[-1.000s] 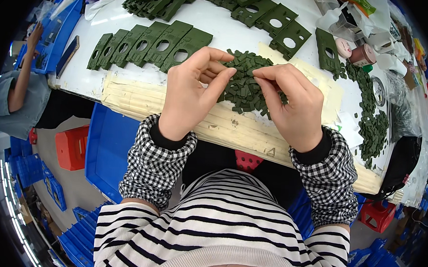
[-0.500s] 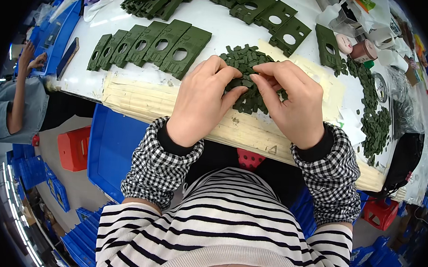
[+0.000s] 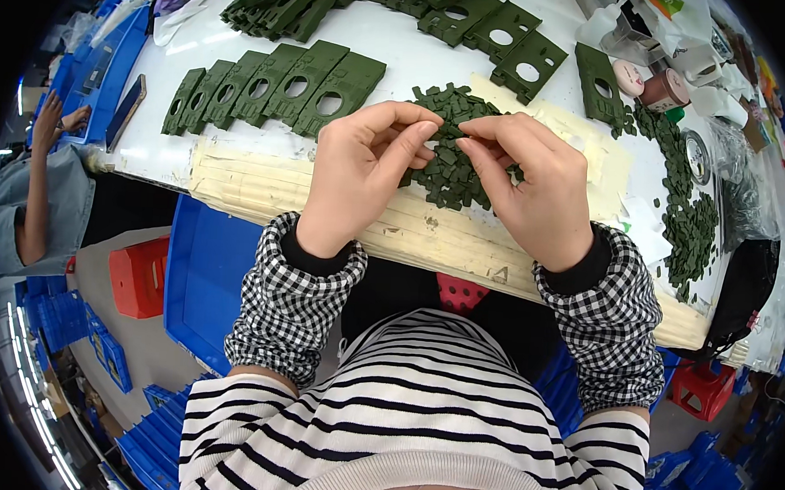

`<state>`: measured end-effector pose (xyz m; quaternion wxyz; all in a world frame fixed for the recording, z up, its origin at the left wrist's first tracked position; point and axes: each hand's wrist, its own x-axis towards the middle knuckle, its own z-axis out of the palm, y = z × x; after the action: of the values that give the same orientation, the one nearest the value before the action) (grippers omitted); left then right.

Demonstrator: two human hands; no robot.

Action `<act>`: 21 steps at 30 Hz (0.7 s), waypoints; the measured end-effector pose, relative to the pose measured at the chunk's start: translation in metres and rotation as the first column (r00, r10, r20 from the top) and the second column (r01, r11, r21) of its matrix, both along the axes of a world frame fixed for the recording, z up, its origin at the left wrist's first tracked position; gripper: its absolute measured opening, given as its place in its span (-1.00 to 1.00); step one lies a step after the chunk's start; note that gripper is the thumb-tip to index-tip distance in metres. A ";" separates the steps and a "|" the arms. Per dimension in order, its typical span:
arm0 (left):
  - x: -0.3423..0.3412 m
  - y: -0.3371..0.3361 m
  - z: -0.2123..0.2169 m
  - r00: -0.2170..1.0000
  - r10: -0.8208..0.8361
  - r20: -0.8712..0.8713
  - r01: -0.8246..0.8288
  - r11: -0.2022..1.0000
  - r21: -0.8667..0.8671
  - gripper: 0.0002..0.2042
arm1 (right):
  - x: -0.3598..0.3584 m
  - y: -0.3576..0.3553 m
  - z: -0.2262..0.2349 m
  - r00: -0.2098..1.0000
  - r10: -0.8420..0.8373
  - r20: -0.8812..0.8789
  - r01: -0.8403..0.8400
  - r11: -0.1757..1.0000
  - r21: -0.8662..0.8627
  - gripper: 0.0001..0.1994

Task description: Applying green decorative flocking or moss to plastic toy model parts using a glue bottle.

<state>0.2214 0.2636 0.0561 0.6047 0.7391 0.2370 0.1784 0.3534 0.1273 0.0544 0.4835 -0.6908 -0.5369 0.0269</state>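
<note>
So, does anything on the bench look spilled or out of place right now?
Mostly tidy. The plates lie in a neat overlapping row, and the small green pieces sit in a pile under both hands. The one loose spot: green bits scattered along the table's right side, spread thin rather than heaped.

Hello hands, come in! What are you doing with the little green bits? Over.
Left hand and right hand fingertips meeting over the pile of small green pieces, pinching one. Row of green plates with holes lies left, apart. Nothing blocking.
</note>
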 end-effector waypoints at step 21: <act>0.002 0.008 -0.002 0.991 -0.047 0.125 0.118 0.754 -0.646 -0.81 | -0.002 -0.001 0.008 0.991 -0.014 -0.132 0.014 1.000 -0.002 -0.94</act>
<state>0.2239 0.2721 0.0544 0.8424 0.4823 0.2205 0.0952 0.3511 0.1260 0.0628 0.5177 -0.6914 -0.4991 0.0692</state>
